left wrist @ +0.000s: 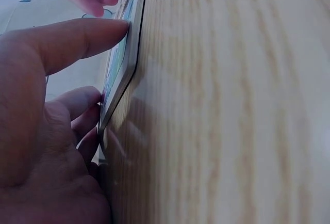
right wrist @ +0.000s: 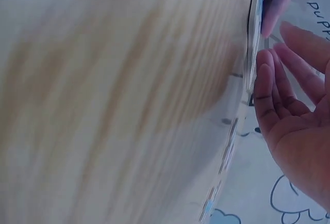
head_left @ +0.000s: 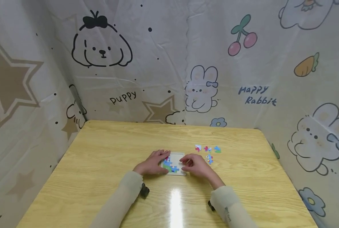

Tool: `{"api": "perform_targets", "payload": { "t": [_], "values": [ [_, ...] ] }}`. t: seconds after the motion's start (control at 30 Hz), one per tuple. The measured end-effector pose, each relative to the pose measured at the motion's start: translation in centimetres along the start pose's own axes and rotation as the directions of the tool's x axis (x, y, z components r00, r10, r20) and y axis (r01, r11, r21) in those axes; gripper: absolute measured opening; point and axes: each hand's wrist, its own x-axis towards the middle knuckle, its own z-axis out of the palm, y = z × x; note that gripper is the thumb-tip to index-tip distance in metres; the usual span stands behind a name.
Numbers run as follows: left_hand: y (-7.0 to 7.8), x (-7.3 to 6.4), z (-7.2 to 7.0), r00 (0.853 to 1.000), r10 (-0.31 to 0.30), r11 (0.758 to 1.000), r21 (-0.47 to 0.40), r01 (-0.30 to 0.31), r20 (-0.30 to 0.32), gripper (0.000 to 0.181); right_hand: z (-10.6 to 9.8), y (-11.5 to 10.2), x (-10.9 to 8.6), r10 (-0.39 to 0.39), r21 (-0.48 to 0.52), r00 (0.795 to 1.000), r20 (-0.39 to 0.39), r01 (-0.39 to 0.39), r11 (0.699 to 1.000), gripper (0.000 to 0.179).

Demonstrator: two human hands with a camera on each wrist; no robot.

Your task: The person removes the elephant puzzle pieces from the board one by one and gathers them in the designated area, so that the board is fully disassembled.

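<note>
A small jigsaw puzzle tray (head_left: pixel 178 157) with a pale frame lies on the table. Joined blue and green puzzle pieces (head_left: pixel 173 169) fill its left and lower part, while the upper right shows bare backing. My left hand (head_left: pixel 153 163) rests at the tray's left side, fingers at the upper left and thumb across the lower left corner. In the left wrist view, the straight thumb (left wrist: pixel 87 41) touches the tray's edge. Over the tray's right edge is my right hand (head_left: pixel 197 165), its fingers slightly bent and apart from the thumb. Nothing shows between the fingers (right wrist: pixel 265 95) in the right wrist view.
Loose puzzle pieces lie beyond the right hand: a red-and-white piece (head_left: pixel 198 148), a red one (head_left: pixel 207 148), a blue-green one (head_left: pixel 217 149), and a blue section (head_left: pixel 209 158) nearer the hand. A patterned curtain (head_left: pixel 158 63) encloses the wooden table (head_left: pixel 115 142) at back and sides.
</note>
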Motion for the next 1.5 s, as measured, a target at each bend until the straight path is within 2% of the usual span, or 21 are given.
{"api": "perform_targets", "payload": {
  "t": [0.2, 0.53, 0.77, 1.07, 1.5],
  "values": [
    [0.1, 0.2, 0.1, 1.000, 0.018, 1.000, 0.007, -0.018, -0.002, 0.088, 0.5, -0.6, 0.5, -0.049, -0.005, 0.998, 0.046, 0.049, 0.999, 0.029],
    [-0.3, 0.2, 0.2, 1.000, 0.018, 1.000, 0.020, -0.018, 0.001, 0.089, 1.7, -1.6, 1.2, -0.009, 0.015, 0.996, 0.090, 0.008, 1.000, 0.032],
    [0.0, 0.1, 0.0, 1.000, 0.016, 1.000, 0.014, -0.016, -0.003, 0.088, 1.8, -1.8, 1.3, 0.024, -0.002, 0.997, 0.077, -0.024, 1.000, 0.030],
    [0.2, -0.2, -0.2, 1.000, 0.012, 1.000, 0.008, -0.012, -0.003, 0.087, 1.9, -1.8, 1.7, 0.017, 0.013, 0.997, 0.073, -0.018, 1.000, 0.025],
    [-0.1, 0.0, 0.1, 1.000, 0.010, 1.000, 0.008, -0.010, -0.005, 0.088, 1.8, -2.2, 1.5, 0.020, 0.001, 0.998, 0.065, -0.020, 1.000, 0.024]
  ]
}}
